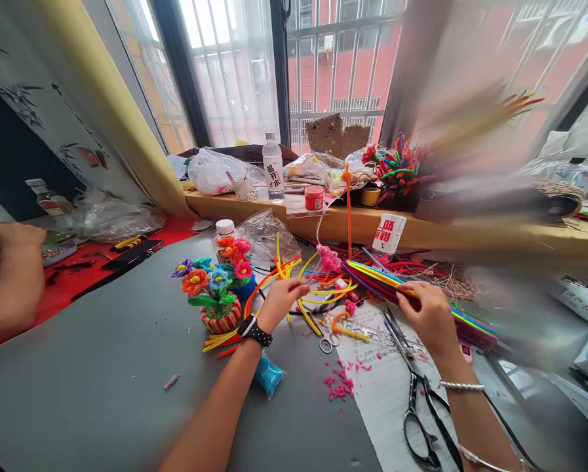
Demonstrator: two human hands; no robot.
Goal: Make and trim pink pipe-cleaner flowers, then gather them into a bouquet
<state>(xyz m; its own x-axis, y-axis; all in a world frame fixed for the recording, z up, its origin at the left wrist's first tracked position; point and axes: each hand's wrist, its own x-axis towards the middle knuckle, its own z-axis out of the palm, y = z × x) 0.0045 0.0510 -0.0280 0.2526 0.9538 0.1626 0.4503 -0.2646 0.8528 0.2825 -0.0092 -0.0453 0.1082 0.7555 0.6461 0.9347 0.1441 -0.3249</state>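
My left hand [282, 303], wearing a black watch, is closed in a pinch. A thin pink strand runs from its fingertips up to a fuzzy pink pipe-cleaner flower [329, 258]. My right hand [425, 313] has its thumb and fingers closed around a bundle of multicoloured pipe cleaners [473, 322], which slants across the table's right side. Below that hand, large black-handled scissors [410, 357] lie on a written sheet of paper [367, 387]. Small scissors [329, 342] rest between the hands, near yellow and orange pipe cleaners [318, 292] and scattered pink clippings [341, 383].
Left of my left hand stand pipe-cleaner flowers in a striped pot [222, 318] and a white-capped bottle [225, 228]. A blue packet [269, 375] lies by my left forearm. The windowsill [254, 208] holds a water bottle [273, 169]. Another person's arm [16, 282] is at far left.
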